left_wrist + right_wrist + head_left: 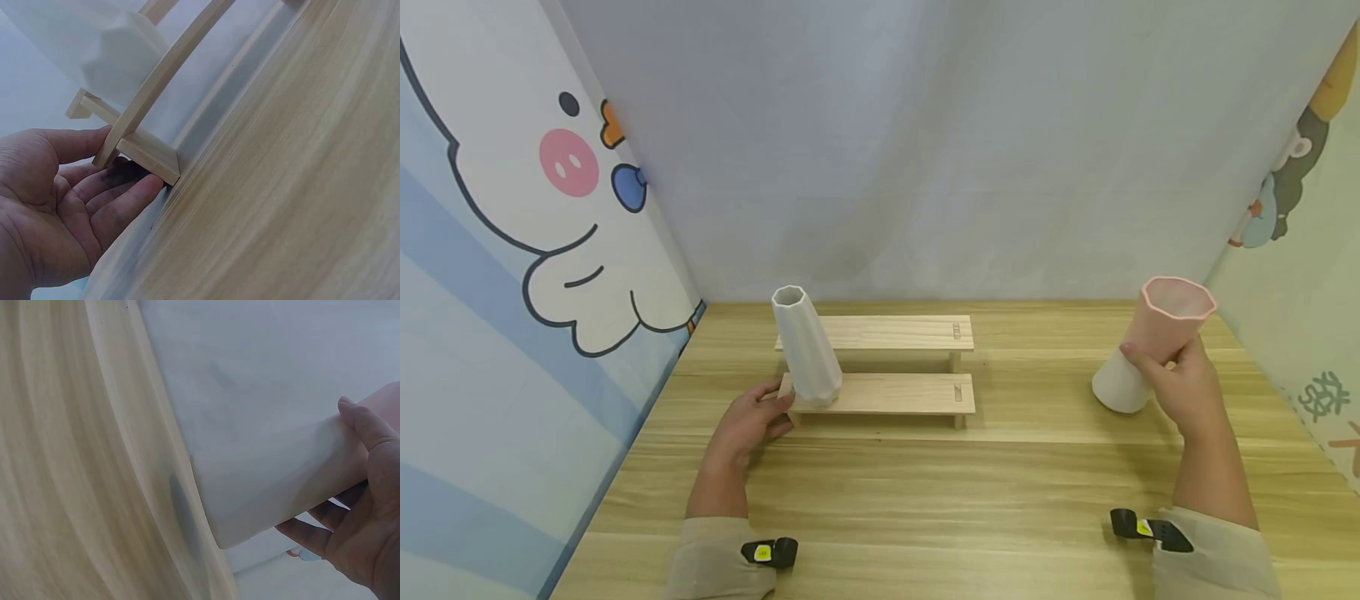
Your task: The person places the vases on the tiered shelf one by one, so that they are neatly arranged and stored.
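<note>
A two-step wooden stand [880,393] sits on the table, and my left hand [748,425] grips the left end of its lower step. The left wrist view shows the fingers [128,209] around the end of the board [150,94] and its leg. On that step's left end stands a white faceted vase [808,350], blurred in the left wrist view. At the right, my right hand [1187,387] holds a pink-and-white vase [1161,329] around its middle, tilted with its wide mouth up. Whether its base touches the table, I cannot tell.
The wood-grain table [925,500] ends at a plain grey back wall [925,167]. Cartoon-printed panels stand at the left [497,333] and right [1300,292]. A black strap device [771,552] is on each sleeve.
</note>
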Action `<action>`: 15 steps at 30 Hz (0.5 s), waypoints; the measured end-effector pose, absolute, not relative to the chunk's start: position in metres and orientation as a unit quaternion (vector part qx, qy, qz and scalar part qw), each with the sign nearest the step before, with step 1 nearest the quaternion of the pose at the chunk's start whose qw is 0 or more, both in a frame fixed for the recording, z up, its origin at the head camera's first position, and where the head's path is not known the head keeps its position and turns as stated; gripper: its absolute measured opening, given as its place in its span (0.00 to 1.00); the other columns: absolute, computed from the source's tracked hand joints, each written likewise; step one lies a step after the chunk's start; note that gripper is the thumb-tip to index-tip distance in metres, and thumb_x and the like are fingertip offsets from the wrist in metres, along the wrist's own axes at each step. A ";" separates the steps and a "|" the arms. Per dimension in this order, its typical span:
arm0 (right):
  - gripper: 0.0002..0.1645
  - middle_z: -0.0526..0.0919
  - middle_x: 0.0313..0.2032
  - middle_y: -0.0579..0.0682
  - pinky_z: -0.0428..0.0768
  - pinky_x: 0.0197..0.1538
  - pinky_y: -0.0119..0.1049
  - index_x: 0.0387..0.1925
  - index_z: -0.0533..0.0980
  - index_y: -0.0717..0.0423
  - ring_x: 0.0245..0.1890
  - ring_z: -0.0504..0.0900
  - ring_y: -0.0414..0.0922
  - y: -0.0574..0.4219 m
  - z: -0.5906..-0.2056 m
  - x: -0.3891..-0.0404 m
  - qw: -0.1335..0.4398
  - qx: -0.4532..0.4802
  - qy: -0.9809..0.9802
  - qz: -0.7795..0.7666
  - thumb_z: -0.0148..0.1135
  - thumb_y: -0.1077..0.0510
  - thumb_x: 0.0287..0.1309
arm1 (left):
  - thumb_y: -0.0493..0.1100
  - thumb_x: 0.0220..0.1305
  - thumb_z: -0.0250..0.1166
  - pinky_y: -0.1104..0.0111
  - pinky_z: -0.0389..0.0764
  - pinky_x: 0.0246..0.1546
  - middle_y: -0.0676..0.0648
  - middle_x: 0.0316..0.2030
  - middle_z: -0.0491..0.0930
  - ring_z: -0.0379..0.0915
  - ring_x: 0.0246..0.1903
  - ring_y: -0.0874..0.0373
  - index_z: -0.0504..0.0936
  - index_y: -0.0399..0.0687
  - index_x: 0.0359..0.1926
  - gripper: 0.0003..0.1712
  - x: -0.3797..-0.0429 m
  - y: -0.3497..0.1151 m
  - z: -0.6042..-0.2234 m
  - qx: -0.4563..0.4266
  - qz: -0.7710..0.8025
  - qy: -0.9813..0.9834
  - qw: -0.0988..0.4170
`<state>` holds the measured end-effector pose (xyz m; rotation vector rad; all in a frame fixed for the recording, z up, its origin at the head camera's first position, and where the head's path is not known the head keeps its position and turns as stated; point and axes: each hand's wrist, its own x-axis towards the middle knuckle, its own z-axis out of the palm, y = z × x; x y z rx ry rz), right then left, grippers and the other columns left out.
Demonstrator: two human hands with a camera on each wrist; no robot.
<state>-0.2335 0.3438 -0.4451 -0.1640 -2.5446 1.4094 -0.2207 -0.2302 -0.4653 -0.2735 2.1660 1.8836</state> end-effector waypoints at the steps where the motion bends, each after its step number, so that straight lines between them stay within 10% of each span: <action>1: 0.48 0.63 0.68 0.65 0.67 0.63 0.66 0.76 0.49 0.50 0.65 0.64 0.63 0.343 -0.444 -0.233 0.115 -0.054 -0.868 0.480 0.60 0.41 0.65 | 0.45 0.73 0.58 0.59 0.80 0.56 0.33 0.68 0.64 0.76 0.57 0.43 0.58 0.42 0.75 0.35 -0.221 -0.231 -0.466 -0.094 0.648 0.745 0.129; 15: 0.43 0.68 0.63 0.56 0.72 0.58 0.52 0.73 0.56 0.46 0.57 0.69 0.41 0.332 -0.434 -0.231 0.133 -0.041 -0.874 0.465 0.63 0.42 0.63 | 0.48 0.72 0.59 0.59 0.81 0.56 0.34 0.69 0.63 0.76 0.57 0.46 0.56 0.44 0.76 0.37 -0.235 -0.239 -0.495 -0.093 0.645 0.748 0.124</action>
